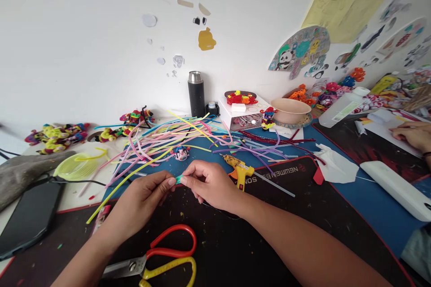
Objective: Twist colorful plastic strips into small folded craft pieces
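Note:
Between my hands is a small green piece, pinched at both ends. My left hand grips its left end between thumb and forefinger. The right end is in the fingertips of my right hand. Just behind them lies a small painted face figure. A yellow glue gun rests right of my right hand, with a clear glue stick reaching out of it. Scissors with one red and one yellow handle lie open below the hands on the black mat.
Many coloured pipe cleaners spread behind the hands. A black flask, a beige bowl and a white box stand near the wall. A phone lies left. Another person's hand is at the right.

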Demonstrator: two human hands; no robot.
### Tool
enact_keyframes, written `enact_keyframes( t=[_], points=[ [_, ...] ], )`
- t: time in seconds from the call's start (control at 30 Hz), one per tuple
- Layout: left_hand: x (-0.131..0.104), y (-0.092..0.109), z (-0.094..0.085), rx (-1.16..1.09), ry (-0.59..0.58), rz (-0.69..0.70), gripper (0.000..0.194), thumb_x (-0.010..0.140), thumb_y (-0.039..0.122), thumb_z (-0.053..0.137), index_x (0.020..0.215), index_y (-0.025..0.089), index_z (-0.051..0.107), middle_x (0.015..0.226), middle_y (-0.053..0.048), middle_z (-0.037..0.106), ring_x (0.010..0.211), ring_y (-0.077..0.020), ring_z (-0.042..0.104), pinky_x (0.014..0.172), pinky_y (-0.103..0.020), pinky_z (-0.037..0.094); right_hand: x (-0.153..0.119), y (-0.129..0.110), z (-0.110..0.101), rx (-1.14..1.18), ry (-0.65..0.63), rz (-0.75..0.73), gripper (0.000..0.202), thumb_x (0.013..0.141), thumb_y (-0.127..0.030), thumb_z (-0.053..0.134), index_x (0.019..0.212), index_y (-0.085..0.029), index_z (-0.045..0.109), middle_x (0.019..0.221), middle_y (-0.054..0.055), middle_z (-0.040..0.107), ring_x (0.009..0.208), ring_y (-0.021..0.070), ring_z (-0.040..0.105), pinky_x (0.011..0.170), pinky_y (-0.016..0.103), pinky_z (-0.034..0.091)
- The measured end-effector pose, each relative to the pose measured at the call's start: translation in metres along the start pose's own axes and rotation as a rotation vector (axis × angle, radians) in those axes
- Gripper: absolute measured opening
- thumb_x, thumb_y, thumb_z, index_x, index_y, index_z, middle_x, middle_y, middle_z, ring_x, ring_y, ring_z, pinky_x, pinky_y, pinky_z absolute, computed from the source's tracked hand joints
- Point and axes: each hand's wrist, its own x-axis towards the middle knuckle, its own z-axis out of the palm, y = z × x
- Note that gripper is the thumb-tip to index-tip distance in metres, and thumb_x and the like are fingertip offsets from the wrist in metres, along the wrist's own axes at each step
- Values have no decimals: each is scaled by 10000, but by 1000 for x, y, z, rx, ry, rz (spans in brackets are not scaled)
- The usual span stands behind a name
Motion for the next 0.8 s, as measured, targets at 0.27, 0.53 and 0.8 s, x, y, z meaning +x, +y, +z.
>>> enact_keyframes(
  t=[0.27, 0.53, 0.8],
  points=[
    [-1, 4, -3, -23, -13, -52, 617, 963, 780, 507, 691, 232, 590, 620, 27, 527, 578, -174, 479, 542, -279, 388, -1, 0, -2, -82, -20, 2, 336, 984, -454, 791, 1218, -225, 717, 729, -60, 642, 516, 110, 614, 543, 230, 448],
    [0, 11, -1, -229, -111, -129, 653, 894, 842, 593, 671, 229, 569, 585, 45, 465, 542, -146, 391, 509, -267, 324, -5, 0, 1, -416, 47, -229, 136, 1059, -329, 712, 1001, -228, 782, 887, 10, 795, 763, 153, 704, 717, 250, 448],
    [1, 0, 12, -552, -148, -200, 619, 893, 807, 663, 707, 222, 577, 570, 73, 399, 503, -123, 346, 490, -261, 302, -9, -9, 1, -404, 59, -269, 303, 1098, -364, 596, 881, -203, 733, 699, -10, 687, 626, 132, 602, 636, 254, 378]
  ],
)
